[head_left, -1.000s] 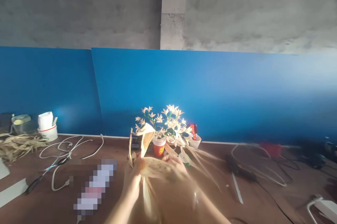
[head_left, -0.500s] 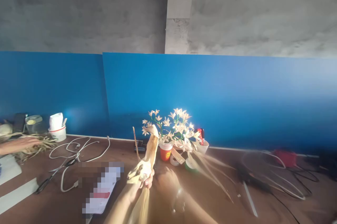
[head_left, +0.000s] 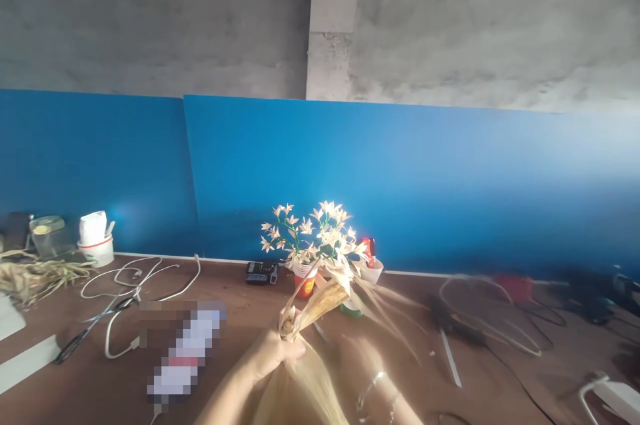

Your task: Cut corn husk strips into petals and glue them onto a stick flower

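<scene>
My left hand (head_left: pixel 273 350) is closed around a bundle of dried corn husk (head_left: pixel 325 300). One husk leaf stands out up and to the right, and pale strands hang below the fist. To the right is my right hand (head_left: pixel 356 358), wearing a bracelet (head_left: pixel 371 390); motion smears its fingers, so whether it touches the hanging husk is unclear. Beyond both hands, cream star-shaped flowers (head_left: pixel 330 232) on green stems rise from a red paper cup (head_left: pixel 305 284). Long loose husk strips (head_left: pixel 395 315) spread rightward from that spot.
White cables (head_left: pixel 135 285) and scissors (head_left: pixel 83 338) lie on the left of the brown table (head_left: pixel 230 318). Dried husks (head_left: pixel 45 272) and a white tub (head_left: pixel 97 252) stand farther left. Dark cords (head_left: pixel 510 375) run on the right. A blue partition (head_left: pixel 310 165) closes the back.
The husk bundle has tipped from upright to leaning right. My right hand has moved rightward. Another person's hand at the far left is gone from view.
</scene>
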{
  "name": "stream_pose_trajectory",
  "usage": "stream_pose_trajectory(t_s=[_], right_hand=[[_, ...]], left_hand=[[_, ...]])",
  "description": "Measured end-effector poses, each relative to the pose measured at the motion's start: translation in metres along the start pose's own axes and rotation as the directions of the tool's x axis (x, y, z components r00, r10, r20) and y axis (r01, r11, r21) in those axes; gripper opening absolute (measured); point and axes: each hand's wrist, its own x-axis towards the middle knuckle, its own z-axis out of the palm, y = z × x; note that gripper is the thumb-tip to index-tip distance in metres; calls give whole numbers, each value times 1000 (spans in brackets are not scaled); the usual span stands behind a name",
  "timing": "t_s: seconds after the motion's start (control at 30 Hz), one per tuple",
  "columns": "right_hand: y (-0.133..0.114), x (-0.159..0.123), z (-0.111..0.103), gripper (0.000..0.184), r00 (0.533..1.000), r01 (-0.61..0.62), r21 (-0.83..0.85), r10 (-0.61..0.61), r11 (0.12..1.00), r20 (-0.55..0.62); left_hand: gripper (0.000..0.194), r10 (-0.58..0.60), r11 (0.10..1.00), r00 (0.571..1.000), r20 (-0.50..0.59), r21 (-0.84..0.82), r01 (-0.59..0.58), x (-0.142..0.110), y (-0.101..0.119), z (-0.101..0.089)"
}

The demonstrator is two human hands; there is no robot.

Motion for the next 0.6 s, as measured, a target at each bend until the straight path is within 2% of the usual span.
stream_pose_trajectory(t_s=[0.17, 0.4, 0.5, 0.6], right_hand=[[13, 0, 5, 19, 999, 32, 71, -33, 997, 21], [26, -16, -2, 20, 992, 74, 331, -105, 941, 77], [41, -26, -11, 31, 976, 81, 483, -167, 872, 137], [53, -37, -22, 38, 941, 73, 612, -257, 788, 218]], left_hand=[[50, 6, 985, 983, -185, 172, 26, 5, -6, 8], [41, 142, 966, 980, -136, 235, -107, 2, -4, 19], [40, 148, 964, 970, -191, 249, -98, 2, -6, 21], [41, 165, 962, 948, -272, 258, -94, 2, -9, 23]])
